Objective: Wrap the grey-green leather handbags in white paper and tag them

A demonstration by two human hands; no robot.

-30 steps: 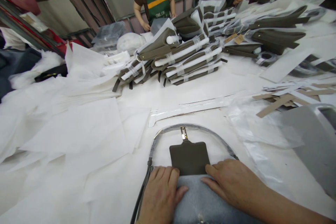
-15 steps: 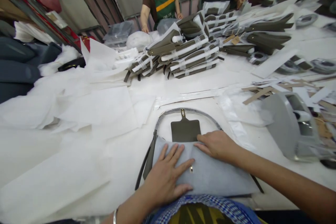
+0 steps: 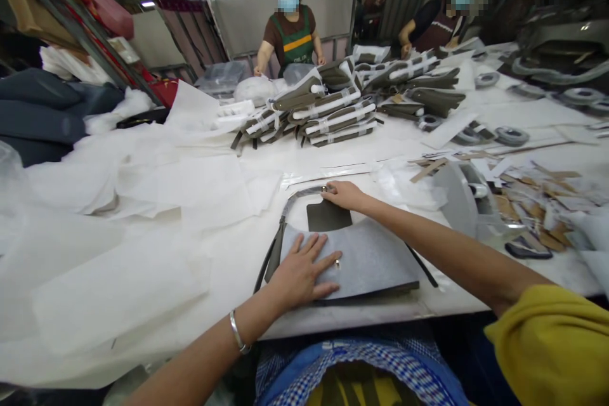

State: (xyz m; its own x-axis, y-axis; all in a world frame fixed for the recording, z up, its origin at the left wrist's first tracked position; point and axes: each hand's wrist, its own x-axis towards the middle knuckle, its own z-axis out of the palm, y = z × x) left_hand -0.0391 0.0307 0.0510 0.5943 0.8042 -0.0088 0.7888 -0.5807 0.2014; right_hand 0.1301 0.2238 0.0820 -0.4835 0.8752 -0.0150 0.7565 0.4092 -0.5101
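A handbag lies flat before me, its body covered by a pale grey-blue sheet [image 3: 375,254] with a small metal clasp [image 3: 337,263] showing. My left hand [image 3: 304,269] rests on the sheet, fingers spread, just left of the clasp. A dark olive flap [image 3: 328,217] reaches out beyond the sheet's far edge. With fingertips pinched, my right hand [image 3: 345,195] holds the flap's narrow strap end, where a bit of gold-coloured metal [image 3: 325,189] shows. The wrapped handle [image 3: 297,195] arches around the flap; its right part is hidden by my right arm.
White paper sheets [image 3: 124,279] spread over the left. Wrapped olive bags [image 3: 328,108] are piled at the back, with a co-worker in a green apron [image 3: 297,44] behind them. To the right stand a grey tape dispenser [image 3: 459,200], scraps [image 3: 547,203] and tape rolls [image 3: 511,136].
My right hand has moved from the sheet's far edge to the strap end of the flap and pinches it. My left hand stays flat on the sheet. The view has tilted up.
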